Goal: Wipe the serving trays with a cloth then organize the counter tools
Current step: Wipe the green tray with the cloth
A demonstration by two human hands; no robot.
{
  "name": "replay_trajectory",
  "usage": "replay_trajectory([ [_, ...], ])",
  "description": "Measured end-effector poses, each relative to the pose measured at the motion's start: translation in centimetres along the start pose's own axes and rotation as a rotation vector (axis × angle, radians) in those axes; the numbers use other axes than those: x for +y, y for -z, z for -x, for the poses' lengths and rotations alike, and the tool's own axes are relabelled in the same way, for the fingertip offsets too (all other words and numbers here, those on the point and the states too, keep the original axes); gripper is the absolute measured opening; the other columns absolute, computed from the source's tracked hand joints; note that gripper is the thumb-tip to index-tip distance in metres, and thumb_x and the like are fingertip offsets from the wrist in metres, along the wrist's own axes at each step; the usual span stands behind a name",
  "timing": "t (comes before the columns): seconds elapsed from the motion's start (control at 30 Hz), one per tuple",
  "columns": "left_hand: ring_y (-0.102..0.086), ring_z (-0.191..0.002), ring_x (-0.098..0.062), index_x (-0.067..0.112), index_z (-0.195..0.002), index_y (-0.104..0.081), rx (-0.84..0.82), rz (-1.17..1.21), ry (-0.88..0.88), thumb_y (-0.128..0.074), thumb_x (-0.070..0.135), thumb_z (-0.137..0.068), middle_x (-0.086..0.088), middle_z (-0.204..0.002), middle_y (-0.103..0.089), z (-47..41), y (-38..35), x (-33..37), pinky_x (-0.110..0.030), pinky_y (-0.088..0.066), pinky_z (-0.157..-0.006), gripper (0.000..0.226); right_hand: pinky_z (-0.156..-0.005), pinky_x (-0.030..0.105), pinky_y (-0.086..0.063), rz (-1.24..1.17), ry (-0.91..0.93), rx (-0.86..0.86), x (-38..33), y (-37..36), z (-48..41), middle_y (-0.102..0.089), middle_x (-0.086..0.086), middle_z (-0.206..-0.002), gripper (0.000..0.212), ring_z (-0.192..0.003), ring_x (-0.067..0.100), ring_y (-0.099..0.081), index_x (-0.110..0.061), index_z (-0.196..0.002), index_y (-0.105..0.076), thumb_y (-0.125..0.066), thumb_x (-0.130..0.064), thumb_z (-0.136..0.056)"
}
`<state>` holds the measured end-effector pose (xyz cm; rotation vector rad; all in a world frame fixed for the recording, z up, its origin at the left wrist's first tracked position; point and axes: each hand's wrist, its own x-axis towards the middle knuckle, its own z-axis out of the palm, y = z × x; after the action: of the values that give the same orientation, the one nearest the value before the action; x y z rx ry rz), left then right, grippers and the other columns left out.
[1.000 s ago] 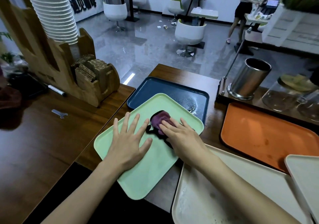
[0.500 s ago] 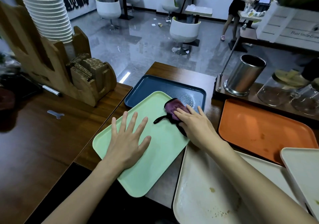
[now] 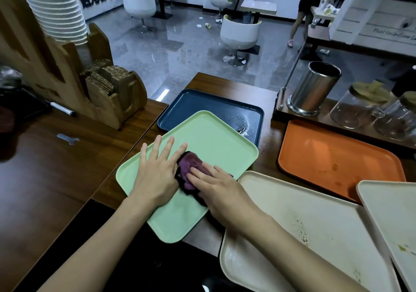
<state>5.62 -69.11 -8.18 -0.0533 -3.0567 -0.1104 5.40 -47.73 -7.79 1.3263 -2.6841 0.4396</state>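
Green rectangular plastic serving tray (image 3: 216, 138) lies diagonally on the brown wooden tabletop (image 3: 45, 167), near corner at the front edge. Its far corner overlaps a navy blue rectangular tray (image 3: 202, 104), which has wet droplets on its right side.

Crumpled purple cloth (image 3: 189, 170) sits mid-tray.

Hands:
- Left hand (image 3: 157, 172): flat on the green tray, fingers spread and straight, gripping nothing, touching the cloth's left edge.
- Right hand (image 3: 220, 188): on top of the cloth, fingers extended, pressing it onto the tray, not curled round it.

Around it:
- Large cream rectangular tray (image 3: 292, 235) just right of the green one, with crumbs and smears.
- A second pale tray (image 3: 394, 213) overlaps the cream tray's right side, also soiled.
- Orange rectangular tray (image 3: 333, 156) behind those, faint stains on it.
- Steel cylindrical container (image 3: 315, 89) upright behind the orange tray.
- Two clear glass jars (image 3: 358, 107) to the right of the container.

Left side:
- Wooden cup holder (image 3: 56, 66) carries a tall stack of white paper cups (image 3: 60, 10) and brown cardboard sleeves (image 3: 105, 80).
- Marker pen (image 3: 62, 109) lies at its base.
- Small flat metal wrench (image 3: 67, 138) lies nearer, well apart from the trays.
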Motion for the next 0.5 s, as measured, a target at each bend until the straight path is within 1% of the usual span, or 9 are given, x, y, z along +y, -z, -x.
replay_trajectory([
  [0.07,-0.001,-0.158,-0.032,0.04,-0.162,-0.017,-0.001,0.011,0.001,-0.047,0.032,-0.098,-0.003,-0.171,-0.015,-0.1,0.3,0.0,-0.057,-0.003,-0.125,0.071,-0.111,0.044,-0.041,0.007,-0.02,0.013,-0.1,0.2,0.0,-0.055,-0.001,-0.147,0.05,-0.139,0.03,-0.046,-0.018,-0.139,-0.056,-0.06,-0.019,-0.09],
  [0.13,-0.012,-0.157,-0.033,0.035,-0.157,-0.035,0.035,0.034,0.023,-0.034,0.032,-0.098,-0.004,-0.167,-0.028,0.1,1.0,-0.1,-0.059,-0.011,-0.125,0.059,-0.11,0.045,-0.043,0.018,-0.026,0.026,-0.3,0.3,-0.1,-0.057,0.001,-0.145,0.05,-0.136,0.032,-0.05,-0.017,-0.137,-0.058,-0.061,-0.018,-0.088],
  [0.17,-0.017,-0.156,-0.033,0.032,-0.154,-0.041,0.064,0.039,0.052,-0.03,0.032,-0.098,-0.005,-0.165,-0.034,0.6,1.4,-0.3,-0.06,-0.013,-0.124,0.058,-0.11,0.046,-0.043,0.025,-0.024,0.025,-0.4,0.3,-0.1,-0.058,0.001,-0.145,0.05,-0.135,0.033,-0.05,-0.017,-0.137,-0.058,-0.062,-0.017,-0.087],
  [0.2,-0.018,-0.156,-0.033,0.031,-0.154,-0.043,0.083,0.033,0.091,-0.028,0.032,-0.1,-0.005,-0.164,-0.034,1.3,1.7,-0.5,-0.06,-0.013,-0.123,0.056,-0.11,0.046,-0.043,0.031,-0.021,0.023,-0.4,0.3,-0.1,-0.058,0.001,-0.144,0.051,-0.135,0.034,-0.051,-0.017,-0.138,-0.058,-0.063,-0.017,-0.087],
  [0.23,-0.014,-0.157,-0.032,0.03,-0.156,-0.038,0.088,0.029,0.142,-0.027,0.031,-0.103,-0.006,-0.166,-0.03,2.3,1.8,-0.8,-0.059,-0.011,-0.124,0.054,-0.11,0.047,-0.043,0.04,-0.017,0.026,-0.4,0.3,0.0,-0.058,0.002,-0.144,0.052,-0.134,0.034,-0.052,-0.016,-0.138,-0.059,-0.065,-0.016,-0.086],
  [0.3,-0.003,-0.158,-0.028,0.026,-0.162,-0.023,0.099,0.079,0.273,-0.028,0.032,-0.107,-0.006,-0.171,-0.014,4.5,1.7,-1.6,-0.056,-0.002,-0.125,0.055,-0.109,0.047,-0.042,0.054,-0.02,0.032,-0.3,0.4,0.0,-0.059,0.002,-0.143,0.054,-0.134,0.034,-0.053,-0.016,-0.137,-0.059,-0.068,-0.016,-0.084],
  [0.37,0.001,-0.159,-0.023,0.017,-0.164,-0.013,0.12,0.172,0.388,-0.028,0.033,-0.108,-0.007,-0.172,-0.007,6.0,1.5,-2.3,-0.051,0.003,-0.125,0.06,-0.108,0.048,-0.043,0.078,-0.026,0.039,-0.4,0.4,0.0,-0.061,0.002,-0.141,0.057,-0.132,0.034,-0.055,-0.016,-0.136,-0.061,-0.073,-0.015,-0.081],
  [0.43,-0.005,-0.158,-0.02,0.009,-0.163,-0.014,0.145,0.235,0.444,-0.027,0.03,-0.109,-0.006,-0.171,-0.013,6.5,0.9,-2.5,-0.049,0.001,-0.127,0.059,-0.105,0.048,-0.046,0.112,-0.001,0.051,-0.6,0.3,0.1,-0.063,0.002,-0.138,0.061,-0.128,0.035,-0.058,-0.015,-0.134,-0.063,-0.079,-0.015,-0.075],
  [0.5,-0.012,-0.157,-0.021,0.007,-0.161,-0.022,0.173,0.267,0.464,-0.029,0.024,-0.109,-0.006,-0.169,-0.023,6.7,0.5,-2.5,-0.05,-0.002,-0.127,0.056,-0.104,0.048,-0.047,0.111,0.062,0.052,-1.5,0.1,0.0,-0.064,0.004,-0.137,0.062,-0.127,0.035,-0.059,-0.013,-0.133,-0.064,-0.081,-0.015,-0.074],
])
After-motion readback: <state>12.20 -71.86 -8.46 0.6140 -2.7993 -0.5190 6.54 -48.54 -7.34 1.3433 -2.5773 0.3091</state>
